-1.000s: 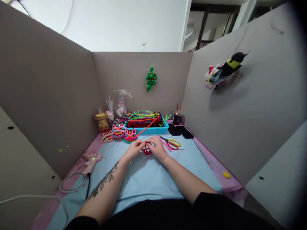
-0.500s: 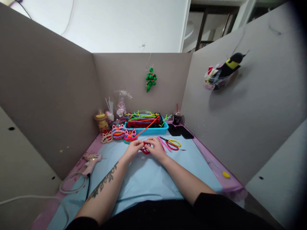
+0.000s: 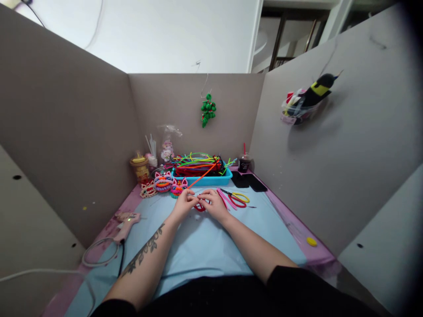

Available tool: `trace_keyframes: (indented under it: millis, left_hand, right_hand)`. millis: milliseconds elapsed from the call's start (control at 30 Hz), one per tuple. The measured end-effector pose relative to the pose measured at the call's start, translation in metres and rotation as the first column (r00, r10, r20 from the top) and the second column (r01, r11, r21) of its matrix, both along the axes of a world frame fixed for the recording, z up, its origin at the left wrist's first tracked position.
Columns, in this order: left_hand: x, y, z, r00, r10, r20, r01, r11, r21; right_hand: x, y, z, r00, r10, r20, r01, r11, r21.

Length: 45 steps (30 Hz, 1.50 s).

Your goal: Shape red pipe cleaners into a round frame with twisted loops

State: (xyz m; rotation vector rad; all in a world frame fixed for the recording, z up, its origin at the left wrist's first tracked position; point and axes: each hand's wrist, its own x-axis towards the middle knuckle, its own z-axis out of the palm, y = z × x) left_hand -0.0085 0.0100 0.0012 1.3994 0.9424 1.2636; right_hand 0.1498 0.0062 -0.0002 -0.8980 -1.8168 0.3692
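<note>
My left hand (image 3: 183,205) and my right hand (image 3: 214,204) meet over the pale blue mat (image 3: 201,246), fingers pinched together on a small red pipe-cleaner piece (image 3: 200,206) that mostly hides between them. An orange pipe cleaner (image 3: 201,177) slants from my left fingers up toward the blue tray (image 3: 201,179) full of coloured pipe cleaners. Just right of my right hand lie a pink pipe cleaner (image 3: 226,198) and scissors (image 3: 238,197) with red and yellow handles.
Finished pipe-cleaner faces (image 3: 163,182) sit left of the tray, with jars (image 3: 139,167) behind them. A glue gun (image 3: 124,222) and its cord lie at left. Two black phones (image 3: 247,180) and a dark cup (image 3: 244,162) stand at back right. Cardboard walls enclose three sides; a green ornament (image 3: 208,108) hangs on the back wall.
Both hands have shifted slightly away from me with the red piece, which is now more covered by my fingers.
</note>
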Motion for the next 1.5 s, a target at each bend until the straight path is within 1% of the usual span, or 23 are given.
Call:
trace_keyframes:
  millis: [133,333,433,533,667,767,900,1000,1167,1267,1367,1500]
  left_hand:
    - [0.001,-0.002,0.002,0.998,0.007,-0.063,-0.006,1.0,0.022]
    - [0.003,-0.005,0.006,0.997,0.007,-0.078,-0.005,1.0,0.029]
    - [0.003,-0.006,0.008,0.993,0.028,-0.116,-0.022,0.998,0.052]
    - [0.003,-0.008,0.009,0.982,0.065,-0.179,-0.042,0.991,0.129]
    - [0.003,-0.012,0.01,0.95,0.152,-0.273,-0.082,0.964,0.252]
    - [0.003,-0.012,0.01,0.939,0.16,-0.304,-0.073,0.958,0.278]
    - [0.001,-0.006,0.007,0.957,0.089,-0.277,-0.023,0.972,0.234]
    - [0.0,-0.004,0.006,0.967,0.071,-0.246,-0.022,0.98,0.197]
    - [0.002,-0.008,0.01,0.978,0.035,-0.205,0.0,0.985,0.172]
    - [0.003,-0.008,0.011,0.982,-0.007,-0.186,0.031,0.991,0.131]
    - [0.004,-0.007,0.008,0.986,-0.04,-0.161,0.055,0.994,0.089]
    - [0.006,-0.007,0.006,0.989,-0.051,-0.138,0.057,0.997,0.045]
  right_hand:
    - [0.001,-0.002,0.004,1.0,-0.001,0.01,0.001,1.0,0.005]
    - [0.002,-0.004,0.007,1.0,-0.02,0.013,0.019,0.999,0.042]
    - [0.002,-0.003,0.006,0.999,-0.023,0.028,0.022,0.999,0.04]
    - [0.002,-0.001,0.006,0.999,-0.022,0.043,0.021,0.999,0.034]
    - [0.002,0.002,0.005,0.999,-0.008,0.052,0.007,1.0,0.003]
    - [0.003,0.002,0.006,0.999,-0.003,0.044,0.004,1.0,-0.026]
    - [0.004,0.002,0.006,0.999,-0.006,0.04,0.007,1.0,-0.022]
    - [0.004,0.002,0.005,0.999,0.0,0.041,0.0,1.0,-0.021]
    - [0.004,0.004,0.002,1.0,0.006,0.027,-0.005,0.999,-0.053]
    - [0.005,0.005,0.001,1.0,0.006,0.017,-0.005,0.998,-0.067]
    - [0.005,0.005,0.001,1.0,-0.002,0.014,0.003,0.999,-0.05]
    - [0.004,0.003,0.001,1.0,-0.013,0.025,0.014,1.0,-0.01]
